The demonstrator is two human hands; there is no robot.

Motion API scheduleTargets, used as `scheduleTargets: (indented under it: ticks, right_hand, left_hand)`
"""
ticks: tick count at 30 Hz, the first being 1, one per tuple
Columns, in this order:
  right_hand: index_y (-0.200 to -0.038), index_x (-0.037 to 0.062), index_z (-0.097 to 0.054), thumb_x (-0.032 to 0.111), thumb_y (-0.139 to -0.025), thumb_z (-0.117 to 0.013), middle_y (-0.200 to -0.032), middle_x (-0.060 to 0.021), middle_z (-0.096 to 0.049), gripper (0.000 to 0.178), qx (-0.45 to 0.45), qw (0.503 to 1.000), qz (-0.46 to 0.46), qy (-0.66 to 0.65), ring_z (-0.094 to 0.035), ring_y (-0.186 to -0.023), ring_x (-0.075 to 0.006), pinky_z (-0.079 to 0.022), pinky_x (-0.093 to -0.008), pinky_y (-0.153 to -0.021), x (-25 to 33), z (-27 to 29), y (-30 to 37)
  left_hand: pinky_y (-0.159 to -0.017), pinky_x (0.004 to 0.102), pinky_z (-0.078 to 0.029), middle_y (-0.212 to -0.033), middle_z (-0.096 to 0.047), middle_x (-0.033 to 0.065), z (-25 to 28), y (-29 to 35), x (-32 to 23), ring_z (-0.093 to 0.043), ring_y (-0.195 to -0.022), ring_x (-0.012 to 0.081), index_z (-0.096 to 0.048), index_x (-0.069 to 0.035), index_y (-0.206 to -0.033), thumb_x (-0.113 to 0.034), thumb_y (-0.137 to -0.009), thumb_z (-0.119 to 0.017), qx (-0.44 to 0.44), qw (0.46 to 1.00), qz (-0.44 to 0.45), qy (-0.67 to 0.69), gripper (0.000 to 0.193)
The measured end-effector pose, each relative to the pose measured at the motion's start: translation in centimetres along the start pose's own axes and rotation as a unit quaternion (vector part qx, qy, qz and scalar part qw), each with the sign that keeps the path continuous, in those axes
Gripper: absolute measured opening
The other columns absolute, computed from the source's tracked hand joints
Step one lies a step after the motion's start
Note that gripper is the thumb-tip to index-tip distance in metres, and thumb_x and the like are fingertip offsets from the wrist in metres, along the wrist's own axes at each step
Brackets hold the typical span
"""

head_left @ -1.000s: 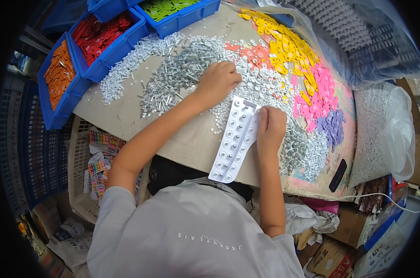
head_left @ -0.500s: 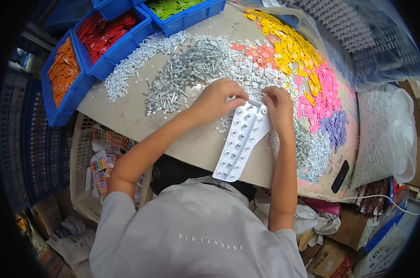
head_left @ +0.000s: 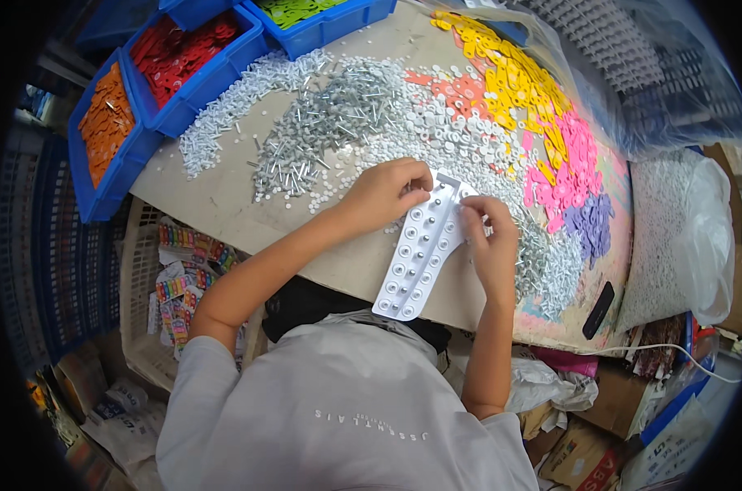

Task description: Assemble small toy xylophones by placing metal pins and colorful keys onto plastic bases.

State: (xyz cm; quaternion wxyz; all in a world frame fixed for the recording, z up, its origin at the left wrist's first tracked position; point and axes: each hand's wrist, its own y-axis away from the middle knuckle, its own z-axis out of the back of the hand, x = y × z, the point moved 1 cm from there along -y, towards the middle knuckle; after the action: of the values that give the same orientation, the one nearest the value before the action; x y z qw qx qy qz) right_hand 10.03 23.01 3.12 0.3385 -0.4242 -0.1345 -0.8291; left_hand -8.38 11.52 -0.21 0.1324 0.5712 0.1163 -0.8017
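At the white tray (head_left: 424, 245) with its 2 rows of cups (head_left: 398, 268), left hand (head_left: 387, 192) pinches narrowly, right hand (head_left: 491, 237) curls loosely, contents unclear; likely a seating step, next calling for careful centring.

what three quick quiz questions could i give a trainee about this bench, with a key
1. Multiple choice: in the leftmost blue bin of coloured pieces, what colour are they?
a) green
b) purple
c) orange

2. True or false: the left hand and the right hand are on opposite sides of the far end of the white tray.

3. Fill in the gap: on the table, between the yellow pile and the purple pile, lies a ____ pile.

Key:
1. c
2. True
3. pink
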Motion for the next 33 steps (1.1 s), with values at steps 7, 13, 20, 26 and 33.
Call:
scheduleTargets:
  ticks: [7,13,20,26,33]
  right_hand:
    - [-0.098,-0.0001,-0.068,0.002,-0.090,-0.067,-0.085,-0.0068,-0.061,0.008,-0.018,0.995,0.079,0.061,-0.055,-0.079,-0.0188,-0.046,-0.0311,-0.074,-0.5,-1.2,0.6]
    - [-0.101,0.0012,-0.065,0.002,-0.090,-0.067,-0.096,-0.0126,-0.062,0.011,-0.050,0.995,0.048,0.071,-0.058,-0.092,-0.0285,-0.048,-0.0375,-0.082,-1.0,-2.1,1.4]
    - [-0.100,0.0012,-0.066,0.000,-0.090,-0.068,-0.099,-0.0114,-0.063,0.011,-0.115,0.968,0.161,0.153,-0.058,-0.095,-0.0303,-0.049,-0.0393,-0.083,-1.0,-3.1,1.8]
    - [-0.098,0.0002,-0.064,-0.001,-0.090,-0.067,-0.097,-0.0132,-0.063,0.009,-0.125,0.974,0.144,0.122,-0.059,-0.095,-0.0302,-0.048,-0.0387,-0.083,-1.5,-2.6,1.9]
    - [-0.102,0.0013,-0.064,0.001,-0.091,-0.062,-0.097,-0.0144,-0.063,0.011,-0.160,0.977,0.070,0.126,-0.059,-0.097,-0.0320,-0.046,-0.0419,-0.091,-2.3,0.9,-1.5]
  left_hand:
    - [-0.078,0.0385,-0.050,-0.086,-0.064,0.0077,-0.3,0.7,0.6,-0.063,-0.084,0.0279,-0.069,-0.004,-0.088,-0.015,-0.085,-0.074,-0.077,0.955,-0.206,-0.197,0.012]
    - [-0.076,0.0391,-0.049,-0.083,-0.063,0.0076,-0.5,0.7,0.6,-0.062,-0.084,0.0278,-0.069,-0.004,-0.085,-0.017,-0.086,-0.074,-0.084,0.947,-0.229,-0.211,0.013]
    - [-0.075,0.0391,-0.049,-0.078,-0.063,0.0098,0.2,-2.3,0.6,-0.063,-0.081,0.0288,-0.069,-0.005,-0.081,-0.018,-0.085,-0.074,-0.090,0.964,-0.186,-0.167,0.014]
    - [-0.091,0.0387,-0.044,-0.088,-0.064,0.0035,0.7,-7.2,0.2,-0.061,-0.097,0.0241,-0.071,-0.009,-0.082,-0.016,-0.083,-0.074,0.018,0.955,-0.195,-0.224,0.008]
    - [-0.090,0.0375,-0.042,-0.082,-0.063,0.0021,1.1,-10.7,0.3,-0.060,-0.094,0.0221,-0.076,-0.013,-0.083,-0.015,-0.076,-0.077,0.217,0.906,-0.234,-0.279,0.007]
